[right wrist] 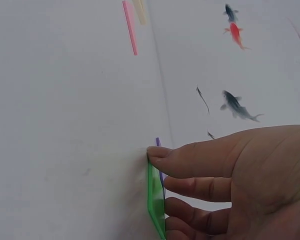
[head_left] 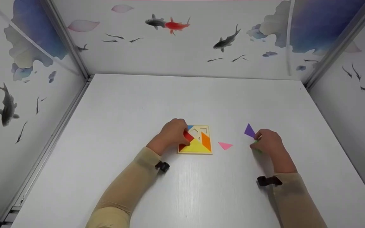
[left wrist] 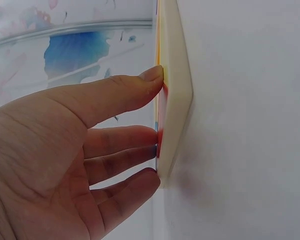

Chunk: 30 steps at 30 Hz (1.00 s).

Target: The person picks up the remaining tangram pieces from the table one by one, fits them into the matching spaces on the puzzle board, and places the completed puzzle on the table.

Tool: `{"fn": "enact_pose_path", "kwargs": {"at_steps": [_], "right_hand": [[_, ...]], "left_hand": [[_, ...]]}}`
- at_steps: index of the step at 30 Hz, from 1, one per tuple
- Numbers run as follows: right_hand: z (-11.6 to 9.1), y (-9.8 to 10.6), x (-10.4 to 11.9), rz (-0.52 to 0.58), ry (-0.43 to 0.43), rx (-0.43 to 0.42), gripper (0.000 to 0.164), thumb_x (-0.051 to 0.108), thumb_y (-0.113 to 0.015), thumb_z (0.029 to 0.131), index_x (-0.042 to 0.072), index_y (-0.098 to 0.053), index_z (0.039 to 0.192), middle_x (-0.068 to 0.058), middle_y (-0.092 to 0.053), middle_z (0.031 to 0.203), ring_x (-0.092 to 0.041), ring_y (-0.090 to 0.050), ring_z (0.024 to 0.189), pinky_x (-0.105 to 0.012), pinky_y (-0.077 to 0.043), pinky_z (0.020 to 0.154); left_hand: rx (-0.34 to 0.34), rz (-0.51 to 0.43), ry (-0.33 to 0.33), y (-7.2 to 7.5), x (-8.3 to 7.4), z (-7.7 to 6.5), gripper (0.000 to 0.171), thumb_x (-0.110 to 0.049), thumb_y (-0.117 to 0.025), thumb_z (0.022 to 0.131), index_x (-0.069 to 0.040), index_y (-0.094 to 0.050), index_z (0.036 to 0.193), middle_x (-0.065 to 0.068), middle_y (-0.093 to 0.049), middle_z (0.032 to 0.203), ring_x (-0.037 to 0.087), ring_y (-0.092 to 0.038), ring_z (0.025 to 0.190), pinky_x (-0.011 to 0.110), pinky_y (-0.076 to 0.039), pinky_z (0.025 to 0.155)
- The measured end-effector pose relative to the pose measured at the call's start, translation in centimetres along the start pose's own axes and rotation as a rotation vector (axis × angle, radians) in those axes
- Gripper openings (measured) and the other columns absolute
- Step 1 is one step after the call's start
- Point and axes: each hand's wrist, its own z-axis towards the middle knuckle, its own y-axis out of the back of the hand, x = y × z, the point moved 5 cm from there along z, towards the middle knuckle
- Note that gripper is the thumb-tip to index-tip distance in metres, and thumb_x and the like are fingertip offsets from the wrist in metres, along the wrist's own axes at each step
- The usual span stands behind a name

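Green piece is lying between the thumb and fingers of the right hand, which are pinching it, part closed. The right wrist view is showing its long edge; from the head, only slivers are peeping out beneath the hand. Whether it is touching the table is hard to make out. Just beyond those fingertips, the purple piece is resting; inward, between both hands, the pink piece. The left hand is arching over the tray, thumb and fingers apart around the red piece; I cannot tell whether they are pinching or pressing. The left wrist view is showing the tray's thick side. From above, that hand is hiding the tray's left part and most of the blue piece. Right of it, the yellow piece and orange piece are showing.
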Motion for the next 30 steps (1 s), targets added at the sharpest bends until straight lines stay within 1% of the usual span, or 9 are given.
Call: {"fn": "enact_pose_path", "kwargs": {"at_steps": [6, 8, 13, 20, 24, 27, 30], "right_hand": [[0.32, -0.16, -0.59, 0.022, -0.009, 0.021, 0.039, 0.026, -0.081, 0.092, -0.003, -0.067, 0.113, -0.03, -0.066, 0.125, -0.041, -0.066, 0.107, -0.046, -0.057, 0.082], [0.38, -0.2, -0.71, 0.031, -0.016, 0.026, 0.04, 0.027, -0.081, 0.091, -0.003, -0.066, 0.114, -0.03, -0.066, 0.126, -0.04, -0.065, 0.107, -0.044, -0.057, 0.082], [0.5, -0.33, -0.84, 0.047, -0.032, 0.035, 0.044, 0.029, -0.081, 0.092, -0.004, -0.065, 0.116, -0.03, -0.065, 0.126, -0.039, -0.065, 0.107, -0.044, -0.057, 0.083], [0.3, -0.27, -0.67, 0.065, -0.043, 0.035, 0.045, 0.03, -0.082, 0.092, -0.003, -0.064, 0.116, -0.03, -0.064, 0.127, -0.039, -0.064, 0.108, -0.045, -0.057, 0.085], [0.27, -0.29, -0.71, 0.07, -0.051, 0.031, 0.046, 0.03, -0.082, 0.091, -0.004, -0.064, 0.117, -0.029, -0.064, 0.127, -0.039, -0.063, 0.109, -0.046, -0.057, 0.087], [0.3, -0.2, -0.84, 0.07, -0.064, 0.026, 0.048, 0.031, -0.083, 0.09, -0.004, -0.065, 0.117, -0.028, -0.064, 0.124, -0.037, -0.062, 0.106, -0.046, -0.057, 0.087], [0.37, -0.02, -0.95, 0.074, -0.076, 0.015, 0.048, 0.031, -0.085, 0.088, -0.005, -0.067, 0.116, -0.025, -0.066, 0.118, -0.034, -0.062, 0.102, -0.043, -0.056, 0.083]], "left_hand": [[-0.015, 0.026, -0.029, 0.03, -0.02, 0.02, 0.041, -0.037, -0.091, 0.083, -0.008, -0.076, 0.108, 0.003, -0.063, 0.107, 0.022, -0.054, 0.101, 0.034, -0.053, 0.092], [-0.014, 0.028, -0.03, 0.03, -0.01, -0.01, 0.041, -0.037, -0.091, 0.083, -0.008, -0.076, 0.108, 0.003, -0.063, 0.107, 0.022, -0.054, 0.101, 0.034, -0.053, 0.092], [-0.009, 0.02, -0.022, 0.0, 0.03, -0.05, 0.042, -0.037, -0.091, 0.083, -0.009, -0.076, 0.11, 0.003, -0.063, 0.109, 0.022, -0.054, 0.102, 0.034, -0.053, 0.093], [-0.012, 0.027, -0.015, 0.02, -0.06, -0.06, 0.042, -0.038, -0.092, 0.082, -0.01, -0.077, 0.11, 0.002, -0.063, 0.109, 0.021, -0.054, 0.102, 0.034, -0.053, 0.094], [-0.006, 0.016, 0.0, 0.08, -0.14, -0.14, 0.043, -0.038, -0.093, 0.082, -0.01, -0.077, 0.111, 0.002, -0.063, 0.109, 0.021, -0.054, 0.103, 0.034, -0.054, 0.095], [-0.002, 0.016, 0.003, 0.09, -0.18, -0.16, 0.044, -0.038, -0.093, 0.082, -0.01, -0.076, 0.112, 0.002, -0.063, 0.109, 0.021, -0.054, 0.103, 0.034, -0.054, 0.095], [-0.006, 0.023, -0.008, 0.1, -0.2, -0.11, 0.044, -0.037, -0.092, 0.082, -0.01, -0.076, 0.112, 0.003, -0.063, 0.108, 0.022, -0.055, 0.103, 0.034, -0.054, 0.095]]}}
